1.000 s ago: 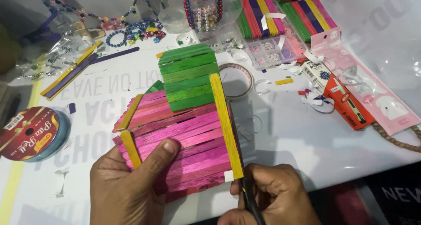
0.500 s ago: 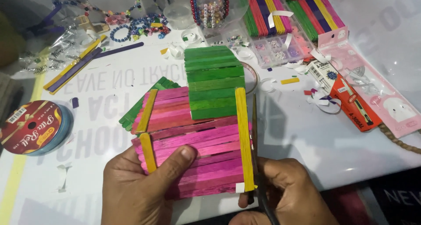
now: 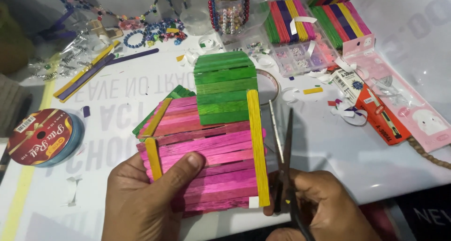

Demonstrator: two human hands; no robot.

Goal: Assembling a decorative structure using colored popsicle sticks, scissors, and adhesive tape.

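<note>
Stick panel (image 3: 206, 165) sits mid-bench, pink with green at 12 o'clock. Left hand (image 3: 141, 198) pinches its 8 o'clock corner, thumb on top. Right hand (image 3: 324, 208) is wrapped round open scissors (image 3: 282, 147) at 3 o'clock. Looks light, stiff, probably brittle at the joints, so grip the edges.

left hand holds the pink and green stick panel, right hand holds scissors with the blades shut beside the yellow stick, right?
Not quite: the head view shows the scissors with blades open, not shut. The rest stands: the left hand holds the pink and green stick panel, and the right hand holds the scissors beside the yellow stick.
</note>
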